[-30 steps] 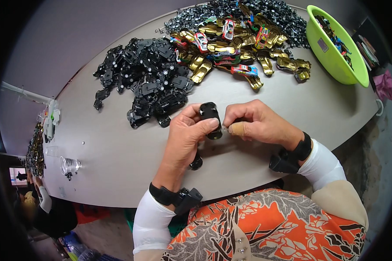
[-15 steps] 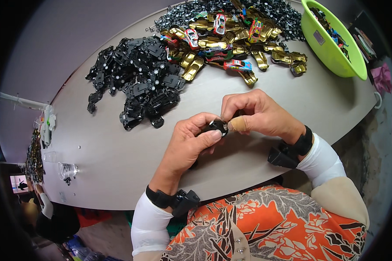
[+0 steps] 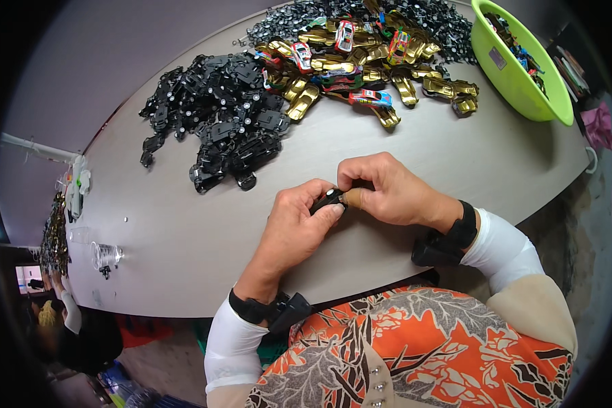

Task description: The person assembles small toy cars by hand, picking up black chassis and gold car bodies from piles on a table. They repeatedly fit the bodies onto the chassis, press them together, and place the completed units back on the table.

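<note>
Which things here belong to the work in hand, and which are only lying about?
Likely belonging:
black piece between left hand and right hand
black car parts
gold car bodies
small grey parts
green basin

Likely lying about:
clear cup
pink item

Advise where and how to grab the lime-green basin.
Likely by the near rim of the lime-green basin, right hand coming from the near side: the sides slope inward below the rim, giving something to hook under, and the gold-car pile lies off to its left.
</note>
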A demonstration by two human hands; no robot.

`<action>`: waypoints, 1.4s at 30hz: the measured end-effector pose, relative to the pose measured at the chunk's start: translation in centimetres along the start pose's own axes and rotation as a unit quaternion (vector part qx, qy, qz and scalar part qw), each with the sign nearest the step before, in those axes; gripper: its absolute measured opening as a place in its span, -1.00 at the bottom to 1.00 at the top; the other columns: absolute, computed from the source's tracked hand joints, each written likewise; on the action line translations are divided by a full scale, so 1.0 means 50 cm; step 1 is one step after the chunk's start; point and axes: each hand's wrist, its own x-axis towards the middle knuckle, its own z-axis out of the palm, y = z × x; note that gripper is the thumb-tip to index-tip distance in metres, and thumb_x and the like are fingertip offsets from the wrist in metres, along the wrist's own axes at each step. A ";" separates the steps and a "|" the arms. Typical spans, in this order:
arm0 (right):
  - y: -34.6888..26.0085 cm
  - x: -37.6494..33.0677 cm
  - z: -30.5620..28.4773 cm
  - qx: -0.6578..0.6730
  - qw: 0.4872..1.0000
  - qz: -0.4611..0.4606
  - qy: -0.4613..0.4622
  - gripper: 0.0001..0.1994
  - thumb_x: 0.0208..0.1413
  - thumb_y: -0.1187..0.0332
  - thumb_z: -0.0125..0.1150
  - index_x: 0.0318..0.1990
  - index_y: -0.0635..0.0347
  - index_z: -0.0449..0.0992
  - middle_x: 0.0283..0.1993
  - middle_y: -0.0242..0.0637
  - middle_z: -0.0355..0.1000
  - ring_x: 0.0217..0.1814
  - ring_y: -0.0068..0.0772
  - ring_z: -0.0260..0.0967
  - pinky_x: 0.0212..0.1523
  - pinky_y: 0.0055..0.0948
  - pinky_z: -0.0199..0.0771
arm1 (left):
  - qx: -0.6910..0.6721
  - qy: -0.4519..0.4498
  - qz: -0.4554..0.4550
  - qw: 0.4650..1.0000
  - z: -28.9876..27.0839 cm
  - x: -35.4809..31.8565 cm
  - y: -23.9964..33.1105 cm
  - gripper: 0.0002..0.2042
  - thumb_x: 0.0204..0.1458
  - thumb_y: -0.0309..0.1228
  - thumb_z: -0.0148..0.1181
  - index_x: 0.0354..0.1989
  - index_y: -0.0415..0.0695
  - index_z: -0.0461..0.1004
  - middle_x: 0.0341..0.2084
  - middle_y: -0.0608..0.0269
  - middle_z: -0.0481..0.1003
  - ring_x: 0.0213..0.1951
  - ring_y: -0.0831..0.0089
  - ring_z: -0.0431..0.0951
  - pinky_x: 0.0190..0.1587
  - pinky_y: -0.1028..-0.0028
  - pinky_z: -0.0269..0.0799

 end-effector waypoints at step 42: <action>-0.008 0.012 -0.041 -0.283 0.949 -0.128 0.054 -0.73 -0.22 0.50 0.18 -0.27 0.23 0.39 -0.32 -0.17 0.34 -0.34 -0.06 0.36 -0.35 -0.22 0.38 | 0.424 0.162 0.106 0.885 -0.038 -0.061 -0.003 -0.53 -0.31 -0.53 0.13 -0.07 -0.18 0.37 -0.43 0.09 0.40 -0.30 0.16 0.41 -0.23 0.32 0.34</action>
